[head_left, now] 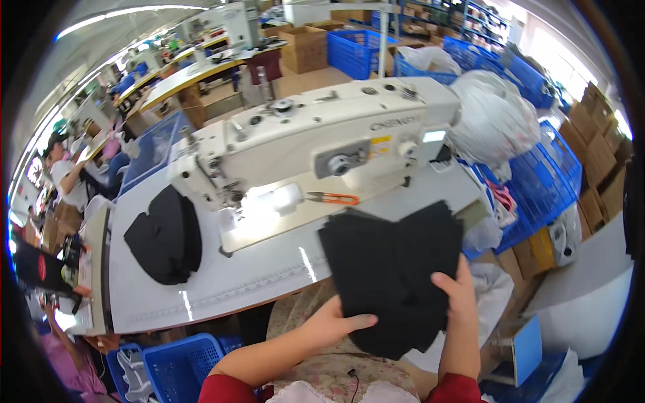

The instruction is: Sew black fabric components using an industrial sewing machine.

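Between my two hands is a stack of black cut fabric pieces [393, 275], held over my lap in front of the table edge. My left hand [339, 319] grips its lower left side, thumb on top. On the right side, my right hand [459, 285] clasps the stack with the thumb across the front; the fingers behind are hidden. A white sewing machine [316, 134] stands on the table beyond the stack. Orange-handled thread snips [334, 198] lie on the machine bed. Another black fabric pile [164, 235] rests on the table left of the needle.
The pale sewing table [228, 295] has a ruler strip along its front edge. Blue plastic baskets [181, 363] stand low at left, and a blue crate [544, 181] with a white plastic bag [497, 114] is at right. Other people sit at work far left.
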